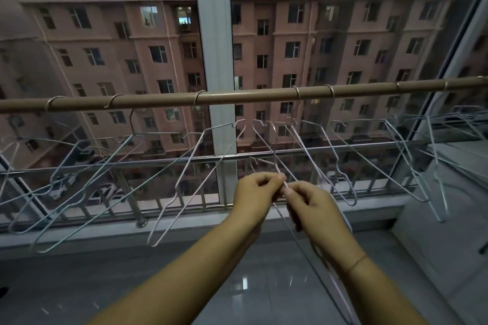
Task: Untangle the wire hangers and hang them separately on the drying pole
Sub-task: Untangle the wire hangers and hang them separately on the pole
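- Wire hangers (286,185), tangled, are pinched below the drying pole (237,97) by fingers (274,179) of left hand (253,191) and right hand (310,202).
- Hooks are best eased apart slowly, not yanked.

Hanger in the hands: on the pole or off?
Off. Left hand and right hand pinch the hanger well below the drying pole.

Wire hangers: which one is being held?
The hanger pinched by left hand and right hand, its wire trailing below them; other hangers hook over the drying pole.
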Available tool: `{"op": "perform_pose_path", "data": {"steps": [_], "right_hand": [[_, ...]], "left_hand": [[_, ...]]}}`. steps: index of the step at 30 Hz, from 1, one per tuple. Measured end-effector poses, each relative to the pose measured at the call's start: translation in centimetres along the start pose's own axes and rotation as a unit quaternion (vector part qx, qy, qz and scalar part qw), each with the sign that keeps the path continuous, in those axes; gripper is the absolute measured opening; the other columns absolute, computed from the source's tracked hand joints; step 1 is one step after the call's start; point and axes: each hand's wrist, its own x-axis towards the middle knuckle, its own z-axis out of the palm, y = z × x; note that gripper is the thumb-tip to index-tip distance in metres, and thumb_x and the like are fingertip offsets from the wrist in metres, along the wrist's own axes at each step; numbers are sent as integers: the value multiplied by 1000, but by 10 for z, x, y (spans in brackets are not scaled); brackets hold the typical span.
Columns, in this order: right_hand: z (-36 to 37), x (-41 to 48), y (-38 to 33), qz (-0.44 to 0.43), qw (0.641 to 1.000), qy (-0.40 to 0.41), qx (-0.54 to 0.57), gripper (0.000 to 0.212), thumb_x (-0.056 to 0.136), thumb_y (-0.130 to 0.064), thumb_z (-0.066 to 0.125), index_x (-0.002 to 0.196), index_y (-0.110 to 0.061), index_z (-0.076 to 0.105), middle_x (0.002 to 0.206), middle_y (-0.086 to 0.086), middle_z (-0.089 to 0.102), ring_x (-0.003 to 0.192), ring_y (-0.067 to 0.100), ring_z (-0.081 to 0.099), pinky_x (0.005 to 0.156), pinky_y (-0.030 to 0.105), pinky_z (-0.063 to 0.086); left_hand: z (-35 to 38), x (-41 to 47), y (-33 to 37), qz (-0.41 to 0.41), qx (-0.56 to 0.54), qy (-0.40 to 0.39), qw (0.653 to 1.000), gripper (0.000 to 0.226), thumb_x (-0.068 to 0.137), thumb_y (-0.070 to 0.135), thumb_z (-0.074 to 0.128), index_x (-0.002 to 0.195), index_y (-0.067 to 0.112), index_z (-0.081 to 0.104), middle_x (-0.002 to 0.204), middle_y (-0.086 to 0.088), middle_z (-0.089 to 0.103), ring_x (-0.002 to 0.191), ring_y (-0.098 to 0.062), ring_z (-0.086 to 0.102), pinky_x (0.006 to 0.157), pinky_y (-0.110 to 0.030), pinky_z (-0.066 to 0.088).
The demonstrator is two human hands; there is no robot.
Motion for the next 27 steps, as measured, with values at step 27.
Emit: {"op": "perform_pose_path", "data": {"steps": [27], "right_hand": [[17,68,-32,5,994,-18,-103,27,91,-30,49,113,-18,57,110,5,60,91,17,58,80,32,51]], "left_hand": [[-29,35,60,-11,60,69,996,20,91,21,58,95,6,71,88,-8,69,79,-14,64,67,-21,49]]}}
